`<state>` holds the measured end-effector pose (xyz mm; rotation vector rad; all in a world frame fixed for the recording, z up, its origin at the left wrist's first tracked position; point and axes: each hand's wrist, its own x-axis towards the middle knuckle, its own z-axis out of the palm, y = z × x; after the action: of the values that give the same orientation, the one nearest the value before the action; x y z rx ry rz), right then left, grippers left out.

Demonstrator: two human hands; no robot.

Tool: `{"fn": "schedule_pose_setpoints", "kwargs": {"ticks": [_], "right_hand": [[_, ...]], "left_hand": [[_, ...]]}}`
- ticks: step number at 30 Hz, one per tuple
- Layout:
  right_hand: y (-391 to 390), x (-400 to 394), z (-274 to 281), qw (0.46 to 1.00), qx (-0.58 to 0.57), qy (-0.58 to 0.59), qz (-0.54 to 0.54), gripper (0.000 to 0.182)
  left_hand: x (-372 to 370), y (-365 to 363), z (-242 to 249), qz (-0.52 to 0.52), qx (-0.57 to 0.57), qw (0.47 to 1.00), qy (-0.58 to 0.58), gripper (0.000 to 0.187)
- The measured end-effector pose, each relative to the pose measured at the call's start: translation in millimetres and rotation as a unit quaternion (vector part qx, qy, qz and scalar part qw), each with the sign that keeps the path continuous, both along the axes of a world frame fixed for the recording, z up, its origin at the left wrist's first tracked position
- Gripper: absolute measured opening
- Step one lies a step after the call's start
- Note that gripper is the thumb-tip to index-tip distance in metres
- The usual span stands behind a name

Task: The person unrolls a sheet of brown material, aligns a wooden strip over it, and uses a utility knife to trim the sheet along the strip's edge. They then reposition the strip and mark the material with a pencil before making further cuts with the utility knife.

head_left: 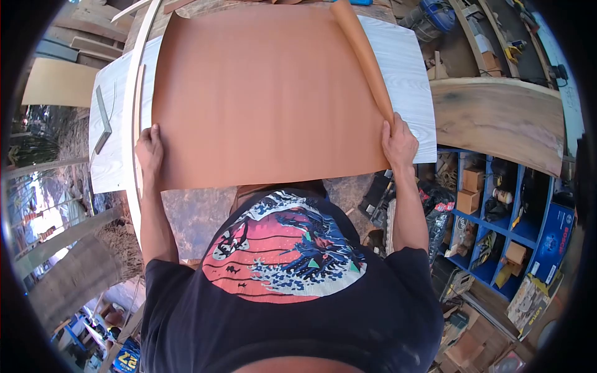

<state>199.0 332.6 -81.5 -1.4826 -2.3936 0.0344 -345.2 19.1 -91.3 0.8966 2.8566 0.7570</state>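
A large, thin brown sheet (261,99), which looks like wood veneer, is spread across a pale wood-grain board (410,74). Its right side curls into a long roll (364,56), and the far left corner lifts slightly. At the near left edge, my left hand (150,150) is closed on the sheet, thumb on top. My right hand (400,144) grips the near end of the rolled side, its fingers wrapped round the edge. The undersides of both grips are hidden.
A long pale strip (132,118) runs along the board's left side, near a grey-green angled piece (104,121). To the right are a wide wooden slab (497,118) and a blue shelf unit (491,217) holding boxes. A blue-topped machine (435,17) stands at the far right.
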Motion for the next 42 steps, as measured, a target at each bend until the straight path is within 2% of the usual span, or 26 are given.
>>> {"fn": "schedule_pose_setpoints", "kwargs": {"ticks": [1, 3, 5, 6, 8, 9, 11, 12, 13, 15, 16, 18, 19, 21, 23, 24, 25, 27, 31, 33, 39, 42], "right_hand": [[5, -2, 4, 0.999, -0.045, -0.011, -0.026, 0.042], [23, 0, 7, 0.999, -0.034, -0.01, -0.027, 0.042], [41, 5, 1, 0.979, -0.088, 0.184, 0.011, 0.053], [45, 7, 0, 0.98, -0.084, 0.18, 0.006, 0.053], [47, 0, -2, 0.908, -0.263, 0.319, -0.067, 0.064], [43, -4, 0, 0.909, -0.257, 0.32, -0.068, 0.064], [27, -9, 2, 0.943, -0.233, 0.229, -0.064, 0.067], [24, -12, 3, 0.968, -0.165, 0.18, -0.052, 0.062], [25, -10, 0, 0.968, -0.164, 0.181, -0.056, 0.062], [29, -1, -9, 0.992, -0.043, 0.117, -0.034, 0.05], [32, 5, -9, 0.992, -0.044, 0.115, -0.039, 0.05], [44, 13, -7, 0.95, -0.214, 0.209, -0.093, 0.034], [47, 12, -10, 0.95, -0.212, 0.209, -0.095, 0.034], [51, 8, -21, 0.937, -0.205, 0.274, -0.064, 0.022], [53, 12, -26, 0.941, -0.217, 0.247, -0.085, 0.024], [52, 13, -26, 0.942, -0.232, 0.219, -0.107, 0.026], [49, 9, -13, 0.943, -0.23, 0.217, -0.104, 0.026], [34, 6, 7, 0.98, -0.15, 0.047, -0.12, 0.033], [30, 24, -10, 0.984, -0.13, 0.063, -0.108, 0.035], [23, 26, -19, 0.997, 0.053, 0.021, -0.044, 0.03], [25, 27, -20, 0.999, -0.002, 0.025, -0.028, 0.029], [31, 33, -31, 0.998, 0.045, 0.036, 0.019, 0.026]], "left_hand": [[-2, 1, 1, -0.008, 0.041, 0.999, -0.019, 0.048], [-10, 5, 6, 0.006, 0.087, 0.996, -0.003, 0.05], [-12, 13, 30, 0.007, 0.089, 0.995, -0.04, 0.05], [-18, 15, 30, -0.002, 0.109, 0.993, -0.039, 0.05], [-29, 18, 25, -0.001, 0.127, 0.991, -0.032, 0.05], [-34, 18, 20, -0.004, 0.132, 0.991, -0.033, 0.05], [-37, 12, -1, 0.024, 0.042, 0.999, -0.002, 0.05], [-34, 6, -18, 0.025, 0.031, 0.998, 0.051, 0.051], [-29, 3, -17, 0.02, 0.031, 0.998, 0.051, 0.051], [-17, 2, -16, 0.034, 0.02, 0.998, 0.04, 0.052], [-23, -1, -20, 0.039, 0.017, 0.998, 0.048, 0.053], [-41, -3, -20, 0.048, 0.028, 0.997, 0.051, 0.053], [-47, -1, -19, 0.057, 0.04, 0.996, 0.056, 0.054], [-59, -1, -18, 0.066, 0.038, 0.996, 0.04, 0.055], [-68, -5, -25, 0.02, -0.003, 0.999, 0.048, 0.053], [-60, -5, -21, 0.023, -0.072, 0.995, 0.063, 0.05], [-55, -3, -21, 0.025, -0.069, 0.995, 0.062, 0.05], [-49, -6, -22, 0.017, -0.09, 0.993, 0.07, 0.046], [-22, -9, -18, 0.038, -0.101, 0.99, 0.087, 0.046], [-16, -12, -18, 0.033, -0.07, 0.987, 0.143, 0.046], [-35, -16, -26, 0.038, -0.113, 0.984, 0.13, 0.047], [-29, -11, -20, 0.059, -0.094, 0.99, 0.084, 0.048]]}}
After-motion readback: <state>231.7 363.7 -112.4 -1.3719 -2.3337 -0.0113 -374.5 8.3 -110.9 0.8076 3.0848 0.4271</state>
